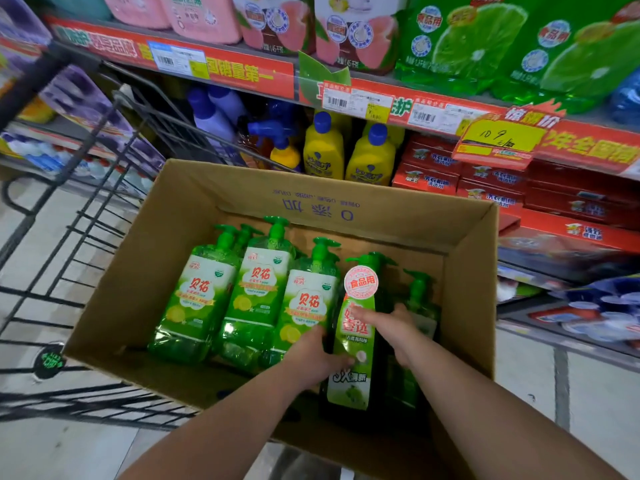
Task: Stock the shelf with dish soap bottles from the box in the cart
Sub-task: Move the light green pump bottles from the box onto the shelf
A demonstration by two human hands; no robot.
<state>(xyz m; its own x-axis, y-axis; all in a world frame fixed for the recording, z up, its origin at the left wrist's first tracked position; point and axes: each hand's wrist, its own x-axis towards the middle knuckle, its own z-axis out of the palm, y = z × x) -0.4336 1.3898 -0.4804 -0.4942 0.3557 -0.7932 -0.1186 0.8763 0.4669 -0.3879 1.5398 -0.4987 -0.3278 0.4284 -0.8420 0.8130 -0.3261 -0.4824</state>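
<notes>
An open cardboard box sits in a black wire cart. Inside it stand several green pump bottles of dish soap with white and orange labels. To their right stands a taller green bottle with a round pink sticker near its top. My left hand grips this taller bottle on its left side, thumb across the label. My right hand holds its right side, fingers over the label. Another green pump bottle stands behind my right hand, partly hidden.
Shelves with red price strips run across the back, holding yellow bottles, purple bottles, red cartons and green refill pouches above. A yellow price tag hangs off the shelf edge. The tiled floor shows at left and right.
</notes>
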